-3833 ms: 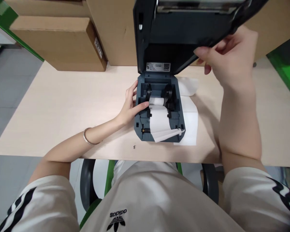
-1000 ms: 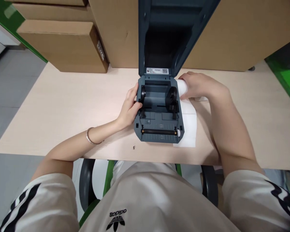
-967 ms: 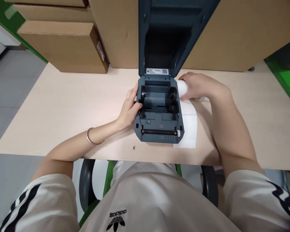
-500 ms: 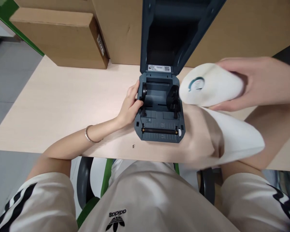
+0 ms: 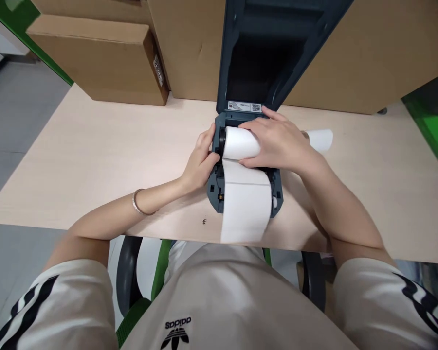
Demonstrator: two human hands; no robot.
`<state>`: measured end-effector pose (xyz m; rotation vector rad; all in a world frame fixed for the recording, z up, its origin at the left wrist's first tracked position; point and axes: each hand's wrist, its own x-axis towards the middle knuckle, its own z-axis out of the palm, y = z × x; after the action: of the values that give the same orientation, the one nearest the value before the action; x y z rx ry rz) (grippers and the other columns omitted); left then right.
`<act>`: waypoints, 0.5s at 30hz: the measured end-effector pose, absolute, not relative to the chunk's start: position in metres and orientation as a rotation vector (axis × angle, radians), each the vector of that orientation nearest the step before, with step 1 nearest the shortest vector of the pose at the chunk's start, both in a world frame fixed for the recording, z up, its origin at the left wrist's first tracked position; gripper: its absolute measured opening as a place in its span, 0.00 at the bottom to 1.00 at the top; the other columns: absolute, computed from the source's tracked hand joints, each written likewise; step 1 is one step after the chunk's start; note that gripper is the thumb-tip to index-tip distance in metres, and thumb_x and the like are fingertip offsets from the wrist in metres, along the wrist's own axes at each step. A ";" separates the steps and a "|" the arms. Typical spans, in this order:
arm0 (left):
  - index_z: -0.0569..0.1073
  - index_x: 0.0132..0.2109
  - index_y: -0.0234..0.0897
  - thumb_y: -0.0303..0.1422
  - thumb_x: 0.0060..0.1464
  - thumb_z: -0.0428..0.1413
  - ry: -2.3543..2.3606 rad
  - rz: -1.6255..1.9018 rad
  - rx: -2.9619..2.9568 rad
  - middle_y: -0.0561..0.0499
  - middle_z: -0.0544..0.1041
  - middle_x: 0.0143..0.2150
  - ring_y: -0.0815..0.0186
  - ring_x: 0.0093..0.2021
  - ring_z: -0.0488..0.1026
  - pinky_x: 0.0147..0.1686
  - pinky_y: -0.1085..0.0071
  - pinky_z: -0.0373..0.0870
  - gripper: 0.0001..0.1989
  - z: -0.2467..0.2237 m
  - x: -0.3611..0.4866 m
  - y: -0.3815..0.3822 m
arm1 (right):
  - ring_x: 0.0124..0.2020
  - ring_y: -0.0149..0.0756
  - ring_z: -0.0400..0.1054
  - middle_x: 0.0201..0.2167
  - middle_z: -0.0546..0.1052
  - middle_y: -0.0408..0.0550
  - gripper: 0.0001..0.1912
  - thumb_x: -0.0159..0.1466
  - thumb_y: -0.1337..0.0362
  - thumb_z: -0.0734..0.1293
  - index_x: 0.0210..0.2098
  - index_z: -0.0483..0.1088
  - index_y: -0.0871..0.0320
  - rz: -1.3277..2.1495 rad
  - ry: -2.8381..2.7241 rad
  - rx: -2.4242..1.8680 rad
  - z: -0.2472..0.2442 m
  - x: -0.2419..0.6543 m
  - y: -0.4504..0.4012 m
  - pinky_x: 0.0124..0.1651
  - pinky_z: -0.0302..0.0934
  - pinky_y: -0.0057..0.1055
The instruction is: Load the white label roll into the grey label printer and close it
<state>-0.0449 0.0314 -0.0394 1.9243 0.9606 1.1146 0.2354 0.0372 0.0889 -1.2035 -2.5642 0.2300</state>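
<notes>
An open dark blue label printer (image 5: 214,200) sits before me with its lid (image 5: 237,53) raised at the back. My left hand (image 5: 201,163) grips the printer's left wall, its thumb over the rim. Inside the bay lies a white label roll (image 5: 237,143), its left end close to a black roll holder (image 5: 222,141). My right hand (image 5: 277,141) is closed over the roll's right part and hides that end. From the roll a white label strip (image 5: 246,209) runs forward over the printer's front and past it toward the table edge. It covers most of the black roller.
Another white roll (image 5: 321,139) with a brown core lies on the table (image 5: 372,194), right of the printer. A cardboard box (image 5: 91,68) stands at the back left, and large cardboard (image 5: 350,68) lines the rear. A tiny dark mark (image 5: 204,221) shows near the front edge.
My right hand has brought the label roll leftward from beside the printer into its bay. The loose strip now lies over the front. My left hand keeps its grip on the printer.
</notes>
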 end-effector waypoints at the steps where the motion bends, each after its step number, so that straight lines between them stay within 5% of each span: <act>1: 0.58 0.89 0.49 0.58 0.70 0.56 0.958 1.118 1.923 0.43 0.68 0.85 0.41 0.86 0.62 0.87 0.43 0.59 0.48 -0.040 -0.045 0.032 | 0.60 0.66 0.83 0.55 0.89 0.51 0.36 0.56 0.54 0.83 0.63 0.84 0.50 0.224 -2.580 -1.203 0.085 0.235 0.040 0.86 0.55 0.76; 6: 0.58 0.89 0.49 0.54 0.71 0.57 0.937 1.138 1.963 0.43 0.68 0.86 0.42 0.85 0.62 0.86 0.43 0.60 0.46 -0.043 -0.046 0.034 | 0.67 0.70 0.81 0.63 0.87 0.58 0.34 0.68 0.47 0.79 0.68 0.83 0.55 0.209 -2.626 -1.204 0.097 0.231 0.027 0.88 0.49 0.76; 12: 0.57 0.89 0.52 0.54 0.73 0.56 0.937 1.157 2.004 0.45 0.69 0.86 0.43 0.85 0.63 0.86 0.43 0.60 0.44 -0.041 -0.047 0.032 | 0.69 0.66 0.81 0.71 0.84 0.54 0.33 0.80 0.37 0.66 0.74 0.81 0.46 0.450 -2.664 -1.066 0.116 0.238 -0.042 0.69 0.79 0.67; 15: 0.57 0.89 0.53 0.56 0.73 0.56 0.927 1.151 1.993 0.45 0.68 0.86 0.43 0.85 0.63 0.86 0.44 0.62 0.44 -0.042 -0.046 0.033 | 0.78 0.66 0.75 0.80 0.76 0.55 0.40 0.79 0.34 0.67 0.81 0.75 0.47 0.440 -2.731 -0.947 0.101 0.246 -0.074 0.73 0.78 0.64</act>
<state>-0.0464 0.0335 -0.0422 1.9932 0.9269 1.1512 0.2460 -0.0736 0.1006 -0.9467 -2.7307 0.4398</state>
